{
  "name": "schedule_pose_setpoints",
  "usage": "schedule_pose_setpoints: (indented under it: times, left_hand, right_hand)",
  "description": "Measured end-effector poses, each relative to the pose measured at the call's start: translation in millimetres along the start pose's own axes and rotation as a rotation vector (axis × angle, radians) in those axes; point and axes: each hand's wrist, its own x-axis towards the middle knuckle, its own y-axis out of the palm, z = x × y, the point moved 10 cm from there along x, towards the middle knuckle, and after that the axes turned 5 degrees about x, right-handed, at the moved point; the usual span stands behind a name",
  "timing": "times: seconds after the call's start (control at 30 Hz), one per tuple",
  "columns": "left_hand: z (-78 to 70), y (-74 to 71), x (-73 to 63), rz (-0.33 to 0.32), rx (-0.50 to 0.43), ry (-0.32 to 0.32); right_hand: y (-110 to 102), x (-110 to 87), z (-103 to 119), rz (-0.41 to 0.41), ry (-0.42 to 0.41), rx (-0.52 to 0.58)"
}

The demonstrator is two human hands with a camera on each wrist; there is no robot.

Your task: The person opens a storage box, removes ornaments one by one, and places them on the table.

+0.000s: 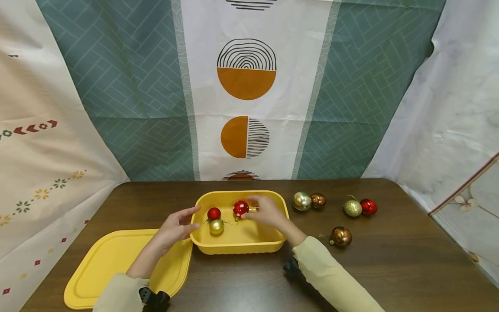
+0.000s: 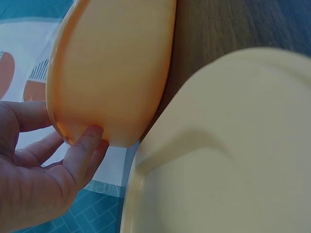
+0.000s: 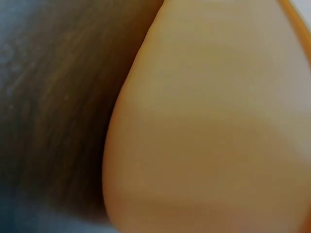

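Observation:
A red Christmas ball with white dots (image 1: 240, 209) is inside the yellow box (image 1: 241, 248), near its back wall. My right hand (image 1: 267, 211) reaches over the right half of the box. Its spread fingertips and thumb are right at the dotted ball's right edge, not wrapped round it. A plain red ball (image 1: 213, 213) and a gold ball (image 1: 216, 227) sit together in the left half. At the left end, my left hand (image 1: 177, 226) touches the rim and end wall with extended fingers; its fingertips also show against the wall in the left wrist view.
A yellow lid (image 1: 111, 255) lies left of the box, its edge close against it. Right of the box on the dark table (image 1: 241, 286) are a silver-gold ball (image 1: 302, 201), copper ball (image 1: 318, 200), glitter ball (image 1: 352, 208), red ball (image 1: 368, 207) and bronze ball (image 1: 341, 236).

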Motion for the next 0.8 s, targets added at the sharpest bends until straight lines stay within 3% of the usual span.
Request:
schedule_pose_setpoints:
  times: [0.23, 0.37, 0.8]
  left_hand:
    - [1.7, -0.6, -0.5, 0.002, -0.001, -0.003]
    - [3.1, -1.9, 0.6, -0.003, -0.005, -0.009]
    - [1.5, -1.5, 1.7, 0.01, -0.007, 0.002]
  right_hand:
    - [12, 6.5, 0, 0.036, 0.03, -0.1]
    - [18, 8.7, 1, 0.053, 0.004, -0.142]
    - [24, 17.6, 6, 0.024, -0.027, -0.263]
